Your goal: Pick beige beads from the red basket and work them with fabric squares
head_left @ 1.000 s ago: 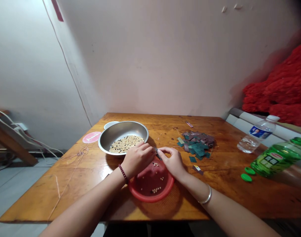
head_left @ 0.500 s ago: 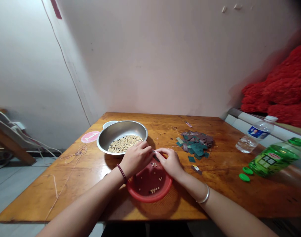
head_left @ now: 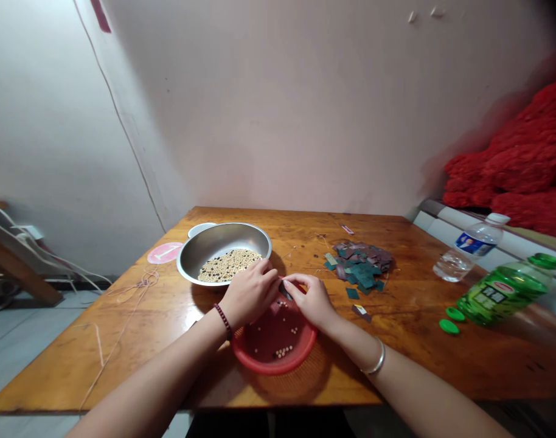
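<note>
Fingers curled, my left hand (head_left: 255,288) and my right hand (head_left: 311,299) meet above the far rim of a red plastic basket (head_left: 274,368). Something small and dark (head_left: 283,291) shows at the right thumb and fingers; its kind is unclear. Whatever the left fingertips pinch is hidden by that hand. Inside the basket lie several pale beads (head_left: 284,351), with a dark one or two among them. Just beyond my left hand stands a steel bowl (head_left: 200,248) holding many small pale and dark beads (head_left: 230,266).
Right of the basket is a heap of dark green and brown square pieces (head_left: 362,264). A clear bottle (head_left: 472,246), a green bottle (head_left: 506,292) and green caps (head_left: 449,326) lie farther right. At left are a pink disc (head_left: 163,253) and loose thread (head_left: 139,292).
The fingers of both hands have shifted slightly against each other above the basket. The whole view has moved a little; the bowl, basket and heap stay in place.
</note>
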Demonstrator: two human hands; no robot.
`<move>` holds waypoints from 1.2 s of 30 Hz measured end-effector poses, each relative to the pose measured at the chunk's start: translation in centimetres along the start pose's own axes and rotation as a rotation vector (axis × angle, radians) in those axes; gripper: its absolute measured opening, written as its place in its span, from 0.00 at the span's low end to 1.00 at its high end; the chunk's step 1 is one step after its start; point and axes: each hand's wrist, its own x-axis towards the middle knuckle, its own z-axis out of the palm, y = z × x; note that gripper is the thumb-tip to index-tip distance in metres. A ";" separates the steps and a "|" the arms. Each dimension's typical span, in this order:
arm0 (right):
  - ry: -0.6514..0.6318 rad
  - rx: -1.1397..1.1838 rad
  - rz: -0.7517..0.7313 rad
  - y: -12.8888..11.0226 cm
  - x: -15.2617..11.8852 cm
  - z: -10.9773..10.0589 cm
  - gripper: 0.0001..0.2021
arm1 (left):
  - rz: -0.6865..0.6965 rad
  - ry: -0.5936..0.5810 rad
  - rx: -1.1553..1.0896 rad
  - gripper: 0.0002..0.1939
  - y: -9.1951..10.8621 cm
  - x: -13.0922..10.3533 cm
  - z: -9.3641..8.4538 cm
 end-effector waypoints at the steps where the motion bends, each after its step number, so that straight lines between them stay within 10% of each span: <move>1: 0.005 -0.021 -0.006 0.0 0.0 0.0 0.10 | -0.001 -0.010 0.004 0.14 0.0 0.0 0.0; 36: -0.046 0.128 0.042 0.7 0.1 0.4 0.12 | 0.053 -0.021 0.050 0.10 0.0 0.0 0.2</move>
